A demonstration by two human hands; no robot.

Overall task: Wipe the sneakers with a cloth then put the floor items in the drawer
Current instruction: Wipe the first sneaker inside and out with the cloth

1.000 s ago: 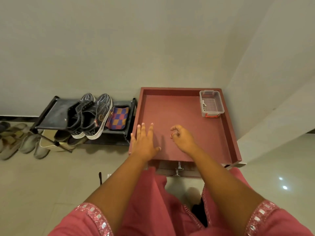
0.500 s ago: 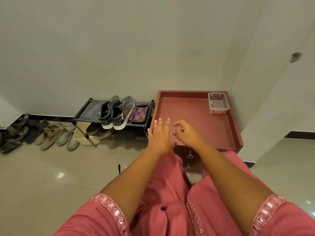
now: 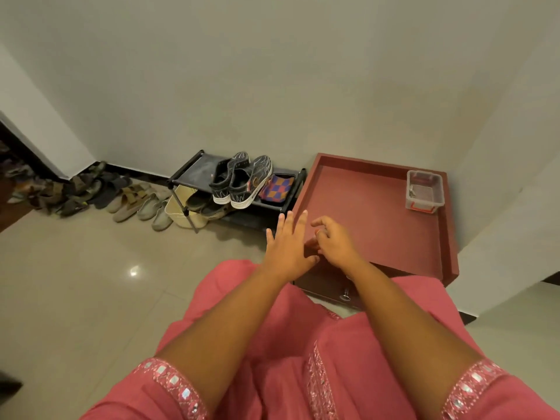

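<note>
A red open drawer [image 3: 372,213] is sitting pulled out by the wall, holding only a small clear plastic box [image 3: 424,190] in its far right corner. Beside it, a black shoe rack [image 3: 197,165] is carrying the dark sneakers [image 3: 242,183] with a checked cloth [image 3: 277,189] lying just to their right. More shoes are lining the floor [image 3: 75,283] to the left. The left hand [image 3: 288,247] is hovering flat, fingers straight, gripping nothing; the right hand [image 3: 335,241] is loosely curled, also empty. Judging by this, filling the drawer is looking unfinished; whether wiping is done cannot be told.
</note>
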